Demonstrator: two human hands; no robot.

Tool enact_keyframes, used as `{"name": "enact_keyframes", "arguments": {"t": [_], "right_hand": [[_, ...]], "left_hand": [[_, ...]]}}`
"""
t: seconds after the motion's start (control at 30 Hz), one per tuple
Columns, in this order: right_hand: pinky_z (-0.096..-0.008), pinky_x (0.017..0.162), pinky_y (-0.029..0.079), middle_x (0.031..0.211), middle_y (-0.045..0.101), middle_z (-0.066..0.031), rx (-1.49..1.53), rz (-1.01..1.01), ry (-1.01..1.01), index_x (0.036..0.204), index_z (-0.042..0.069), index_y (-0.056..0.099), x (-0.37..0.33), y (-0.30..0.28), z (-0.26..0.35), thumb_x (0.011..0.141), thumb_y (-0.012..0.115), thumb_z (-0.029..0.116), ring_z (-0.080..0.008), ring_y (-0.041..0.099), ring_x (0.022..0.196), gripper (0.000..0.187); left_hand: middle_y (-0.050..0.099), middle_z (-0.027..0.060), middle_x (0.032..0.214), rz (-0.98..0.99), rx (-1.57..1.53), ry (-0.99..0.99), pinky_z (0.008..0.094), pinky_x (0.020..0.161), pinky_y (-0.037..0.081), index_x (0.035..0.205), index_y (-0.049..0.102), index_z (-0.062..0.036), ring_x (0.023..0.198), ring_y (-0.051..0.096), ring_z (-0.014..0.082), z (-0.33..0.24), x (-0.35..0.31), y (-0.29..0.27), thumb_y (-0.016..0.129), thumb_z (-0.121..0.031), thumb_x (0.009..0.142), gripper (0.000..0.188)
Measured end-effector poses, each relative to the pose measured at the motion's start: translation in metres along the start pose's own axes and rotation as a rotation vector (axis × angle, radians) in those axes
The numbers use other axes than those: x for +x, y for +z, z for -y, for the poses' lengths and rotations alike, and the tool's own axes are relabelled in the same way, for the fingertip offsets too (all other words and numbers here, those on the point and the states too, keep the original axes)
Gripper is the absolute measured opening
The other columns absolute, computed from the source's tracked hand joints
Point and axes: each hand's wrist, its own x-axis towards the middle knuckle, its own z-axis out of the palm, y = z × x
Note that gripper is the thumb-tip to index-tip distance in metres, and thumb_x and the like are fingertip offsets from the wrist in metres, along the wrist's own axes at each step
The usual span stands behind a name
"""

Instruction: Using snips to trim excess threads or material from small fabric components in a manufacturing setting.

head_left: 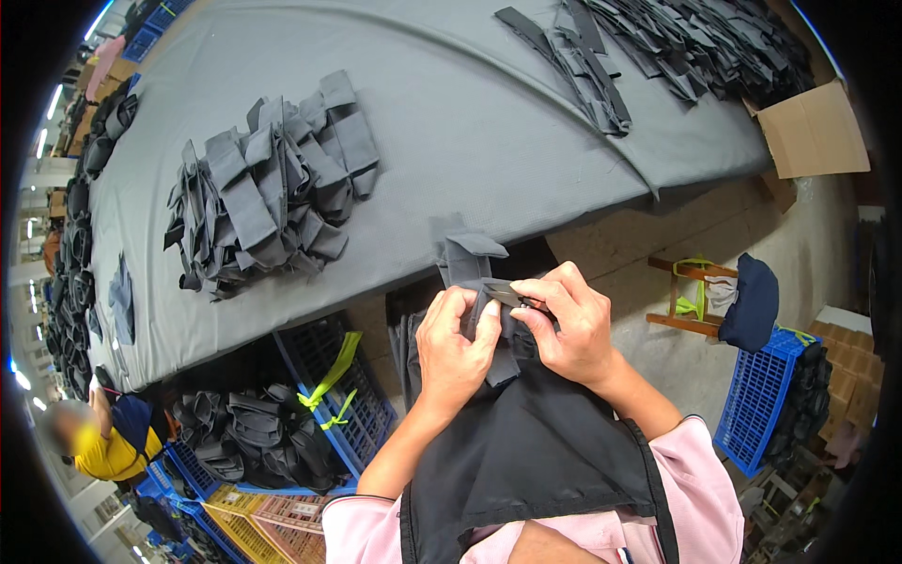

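My left hand (456, 350) pinches a small grey fabric piece (467, 258) just past the table's near edge, above my black apron (526, 451). My right hand (573, 324) grips a small pair of thread snips (509, 294), whose blades point left and touch the fabric between my thumbs. The fabric's upper flap sticks up above both hands; its lower part is hidden behind my fingers.
A grey-covered table (470, 132) carries a heap of grey fabric pieces (272, 183) and a darker pile (676, 42) at the far right. Blue crates (319, 395) with dark pieces stand below the table. A cardboard box (813, 132), a wooden stool (700, 296) and a person in yellow (99, 442) are around.
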Motion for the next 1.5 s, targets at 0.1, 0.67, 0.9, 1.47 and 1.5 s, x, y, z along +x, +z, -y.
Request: {"name": "enact_keyframes", "arguments": {"t": [0.1,0.67,0.9,1.47,1.5], "right_hand": [[-0.0281,0.051,0.046,0.077,0.055,-0.0076,0.024,0.003,0.012,0.092,0.003,0.062,-0.001,0.001,-0.001,0.069,0.072,0.004,-0.0183,0.056,0.059,0.025],[-0.0287,0.05,0.045,0.076,0.055,-0.007,-0.013,-0.069,0.013,0.093,0.003,0.063,-0.009,0.007,0.002,0.07,0.071,0.004,-0.018,0.056,0.059,0.024],[-0.0231,0.056,0.042,0.078,0.047,-0.0045,0.504,-0.091,0.349,0.101,0.005,0.059,-0.019,0.001,-0.01,0.072,0.068,-0.002,-0.0122,0.049,0.064,0.032],[-0.0176,0.049,0.034,0.067,0.048,0.0062,1.226,0.275,0.875,0.084,0.007,0.057,0.011,0.031,-0.028,0.089,0.06,0.02,0.0006,0.041,0.057,0.015],[-0.0176,0.049,0.034,0.067,0.048,0.0062,1.23,0.276,0.878,0.084,0.007,0.057,0.009,0.031,-0.028,0.089,0.06,0.02,0.0006,0.041,0.057,0.015]], "left_hand": [[0.052,0.0106,0.069,-0.048,0.078,0.1,0.0353,0.057,0.041,0.076,0.052,-0.0008,0.062,0.051,0.0265,-0.004,0.001,0.0,0.065,-0.007,0.076,0.015],[0.051,0.0104,0.068,-0.055,0.154,0.21,0.0352,0.058,0.042,0.074,0.051,-0.0002,0.065,0.051,0.027,-0.003,-0.002,0.004,0.066,-0.006,0.074,0.016],[0.042,0.0002,0.07,0.001,-0.254,-0.005,0.0226,0.057,0.034,0.069,0.042,-0.0021,0.065,0.039,0.0082,0.026,0.007,0.007,0.064,-0.008,0.081,0.026],[0.062,0.0035,0.094,0.399,-0.58,-0.464,0.0233,0.071,0.046,0.11,0.057,0.0014,0.08,0.055,0.0084,0.026,0.008,0.002,0.061,-0.032,0.089,0.039],[0.062,0.0035,0.094,0.398,-0.578,-0.469,0.0233,0.071,0.046,0.11,0.057,0.0014,0.08,0.055,0.0084,0.026,0.008,0.004,0.061,-0.032,0.089,0.039]]}}
